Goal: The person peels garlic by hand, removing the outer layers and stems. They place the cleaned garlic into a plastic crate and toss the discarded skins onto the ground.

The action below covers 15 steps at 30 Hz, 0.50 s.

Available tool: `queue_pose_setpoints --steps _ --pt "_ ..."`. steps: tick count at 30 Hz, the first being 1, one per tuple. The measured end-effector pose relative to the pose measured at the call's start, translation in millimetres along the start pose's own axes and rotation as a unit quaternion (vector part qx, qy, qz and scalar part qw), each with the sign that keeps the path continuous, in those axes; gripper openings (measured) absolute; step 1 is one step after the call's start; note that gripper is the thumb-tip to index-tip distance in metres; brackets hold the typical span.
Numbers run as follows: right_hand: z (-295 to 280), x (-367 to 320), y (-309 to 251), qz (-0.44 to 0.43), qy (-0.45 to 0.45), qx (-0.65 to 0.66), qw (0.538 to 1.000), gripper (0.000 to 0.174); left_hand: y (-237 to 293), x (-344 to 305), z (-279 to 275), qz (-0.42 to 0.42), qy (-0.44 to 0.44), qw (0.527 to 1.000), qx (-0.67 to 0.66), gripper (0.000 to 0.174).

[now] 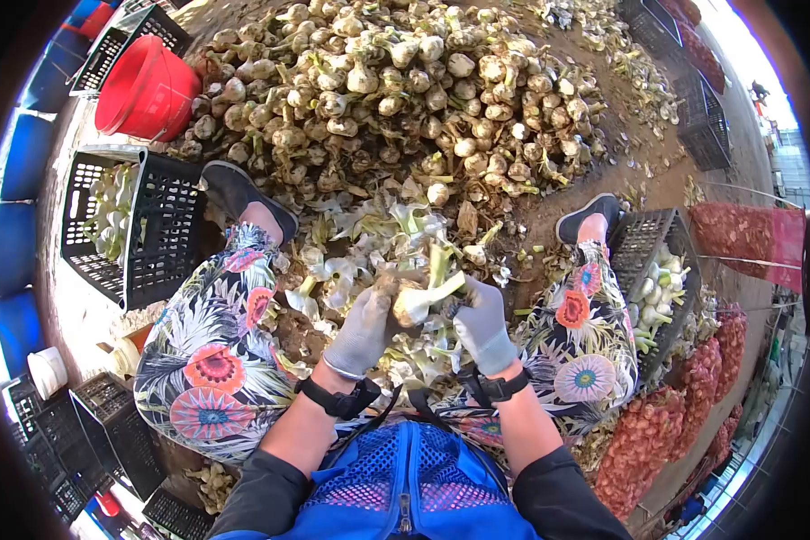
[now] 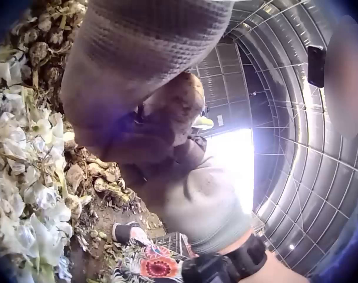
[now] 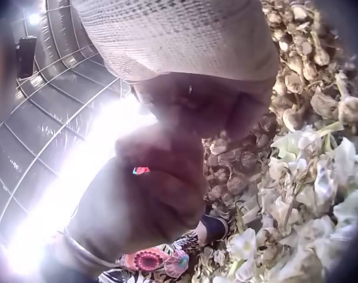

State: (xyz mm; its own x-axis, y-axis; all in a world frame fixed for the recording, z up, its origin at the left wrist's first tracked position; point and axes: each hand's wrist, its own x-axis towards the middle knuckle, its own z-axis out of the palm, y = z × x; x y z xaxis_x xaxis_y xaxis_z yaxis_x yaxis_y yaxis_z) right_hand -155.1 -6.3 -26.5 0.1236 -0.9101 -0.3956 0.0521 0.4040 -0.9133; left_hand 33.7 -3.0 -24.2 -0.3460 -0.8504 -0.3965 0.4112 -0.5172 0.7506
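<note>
A garlic bulb [image 1: 411,307] with a cut green stem is held between the two gloved hands in the head view. The left hand [image 1: 365,326] grips the bulb's left side, fingers curled round it. Close by on the right, the right hand [image 1: 483,326] has its fingers curled at the stem side, against something dark that is too small to name. In the left wrist view the bulb [image 2: 187,100] shows past the left hand [image 2: 126,88]. The right hand [image 3: 190,53] fills much of the right wrist view, where its grip is blurred.
A large garlic heap [image 1: 396,90] lies ahead, with pale peelings [image 1: 369,234] between the feet. Black crates stand left [image 1: 162,225] and right [image 1: 643,243], holding trimmed bulbs. A red bucket [image 1: 148,90] is at upper left; filled red net bags [image 1: 643,441] lie at right.
</note>
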Motion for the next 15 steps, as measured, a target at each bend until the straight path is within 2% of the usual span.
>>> queue_pose_setpoints --steps 1,2,3,4,5,7,8,9,10,11,13,14,15 --pt "1 2 -8 -0.014 -0.017 -0.059 0.998 0.027 -2 0 -9 0.001 0.003 1.000 0.001 0.073" --pt "2 3 -11 -0.028 -0.033 -0.119 0.992 0.026 -2 -2 -22 -0.014 -0.042 0.999 0.020 0.070" --pt "5 9 5 -0.211 0.035 -0.254 0.943 0.027 -6 -2 -30 -0.029 -0.090 0.995 0.038 0.068" --pt "5 14 -5 -0.277 0.021 -0.302 0.912 0.027 -16 -2 -32 -0.047 -0.104 0.987 0.114 0.068" --pt "6 18 -18 -0.342 0.006 -0.346 0.874 0.028 -7 -3 -24 -0.002 -0.118 0.935 0.335 0.063" --pt "4 16 -24 -0.334 -0.015 -0.358 0.872 0.032 -1 -9 -13 -0.111 -0.132 0.966 0.194 0.053" --pt "3 16 -20 -0.309 -0.021 -0.277 0.910 0.037 -8 -9 -17 -0.112 -0.134 0.965 0.194 0.053" --pt "0 17 -17 -0.283 -0.027 -0.193 0.939 0.042 -21 -5 -25 -0.157 -0.111 0.981 0.022 0.051" --pt "-2 7 -10 -0.098 0.017 -0.050 0.994 0.054 -28 -2 -30 -0.196 -0.083 0.965 -0.152 0.051" --pt "-4 1 -10 -0.099 0.013 -0.051 0.994 0.054 -20 0 -26 -0.192 -0.081 0.966 -0.153 0.051" --pt "-8 -12 -12 -0.009 -0.088 0.148 0.985 0.063 -6 -1 -14 -0.121 -0.060 0.986 -0.094 0.050" --pt "6 -19 -29 -0.003 -0.068 0.051 0.996 0.065 0 -5 -4 0.026 -0.071 0.996 0.052 0.043" --pt "3 -19 -16 -0.026 -0.072 0.045 0.996 0.067 -5 -2 -1 0.024 -0.075 0.996 0.051 0.043"
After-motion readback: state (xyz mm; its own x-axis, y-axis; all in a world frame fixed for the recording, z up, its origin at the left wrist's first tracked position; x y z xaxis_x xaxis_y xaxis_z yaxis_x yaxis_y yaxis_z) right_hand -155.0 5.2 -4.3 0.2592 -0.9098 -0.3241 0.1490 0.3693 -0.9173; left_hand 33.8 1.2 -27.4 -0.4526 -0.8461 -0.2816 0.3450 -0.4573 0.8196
